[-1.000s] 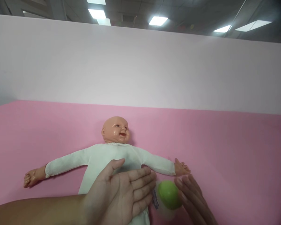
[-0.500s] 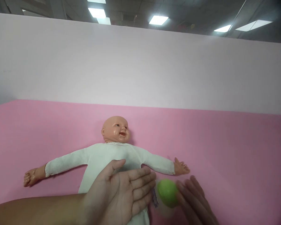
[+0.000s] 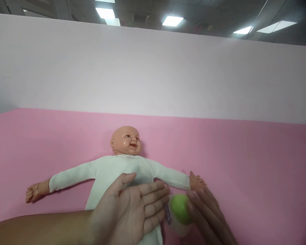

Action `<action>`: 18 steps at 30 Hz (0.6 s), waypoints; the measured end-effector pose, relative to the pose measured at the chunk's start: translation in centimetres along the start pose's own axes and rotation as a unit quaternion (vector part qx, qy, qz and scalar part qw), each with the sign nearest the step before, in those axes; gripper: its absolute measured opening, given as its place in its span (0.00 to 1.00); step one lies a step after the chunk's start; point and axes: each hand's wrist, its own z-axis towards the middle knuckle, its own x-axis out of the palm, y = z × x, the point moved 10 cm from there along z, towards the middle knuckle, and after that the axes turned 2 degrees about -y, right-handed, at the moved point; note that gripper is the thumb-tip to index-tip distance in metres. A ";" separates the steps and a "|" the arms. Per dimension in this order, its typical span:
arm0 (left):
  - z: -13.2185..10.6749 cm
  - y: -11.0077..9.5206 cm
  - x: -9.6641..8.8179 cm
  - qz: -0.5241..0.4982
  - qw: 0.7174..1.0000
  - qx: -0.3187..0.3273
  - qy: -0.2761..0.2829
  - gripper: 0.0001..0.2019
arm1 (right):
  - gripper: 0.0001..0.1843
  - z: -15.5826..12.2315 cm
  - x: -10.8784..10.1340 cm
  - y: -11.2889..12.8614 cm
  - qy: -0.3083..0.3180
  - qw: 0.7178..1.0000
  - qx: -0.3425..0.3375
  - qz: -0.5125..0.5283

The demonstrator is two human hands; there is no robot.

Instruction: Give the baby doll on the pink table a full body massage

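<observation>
My left hand (image 3: 132, 211) is held palm up over the doll's middle, fingers stretched out side by side and thumb apart, holding nothing. Beyond its fingertips is a translucent bottle (image 3: 184, 230) with a round, bright green cap (image 3: 180, 209), seen from above. A printed label shows on its left side. At the right edge of the cap are the extended fingers of my right hand (image 3: 209, 214), slightly blurred. The thumb and palm of that hand cannot be made out. A baby doll (image 3: 126, 163) in a white suit lies on its back, arms spread; my left hand covers part of its body.
Under the doll is a pink surface (image 3: 244, 163). A white upright panel (image 3: 153, 71) runs along its far side. Bright ceiling lights (image 3: 172, 21) show above the panel. The doll's right-side hand (image 3: 196, 181) lies just beyond the bottle.
My right hand has shifted a little to the left, and its fingers now overlap more of the green cap. The bottle looks less blurred. My left hand and the doll have not visibly moved.
</observation>
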 end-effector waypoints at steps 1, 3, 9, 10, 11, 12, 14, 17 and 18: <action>0.0 0.0 0.0 -0.001 1.000 0.002 -0.001 0.46 | 0.33 0.1 0.6 0.0 0.019 1.000 0.002 0.010; 0.0 -0.1 0.2 -0.005 1.000 0.006 -0.002 0.44 | 0.32 0.3 1.5 0.1 0.030 0.999 0.009 0.033; 0.1 -0.3 0.1 -0.008 1.000 0.007 -0.009 0.43 | 0.28 -0.1 1.5 -0.5 -0.008 0.998 0.035 0.044; 0.1 -0.2 0.0 -0.009 1.000 0.005 -0.013 0.43 | 0.27 -0.1 1.4 -0.8 -0.011 0.998 0.045 0.038; 0.0 -0.2 0.0 -0.008 1.000 0.002 -0.015 0.44 | 0.26 0.0 1.2 -1.2 -0.016 0.998 0.061 0.032; 0.0 -0.2 -0.1 -0.008 1.000 0.001 -0.018 0.44 | 0.25 0.2 0.9 -1.7 -0.023 0.996 0.078 0.023; 0.0 -0.1 -0.2 -0.005 1.000 -0.002 -0.022 0.45 | 0.25 0.6 0.1 -2.7 -0.041 0.993 0.108 -0.008; 0.0 -0.2 -0.2 -0.004 1.000 -0.002 -0.027 0.44 | 0.25 1.3 -0.5 -3.6 -0.040 0.990 0.111 -0.081; 0.0 -0.2 -0.2 -0.005 1.000 -0.002 -0.029 0.44 | 0.24 1.4 -0.5 -4.0 -0.027 0.988 0.109 -0.107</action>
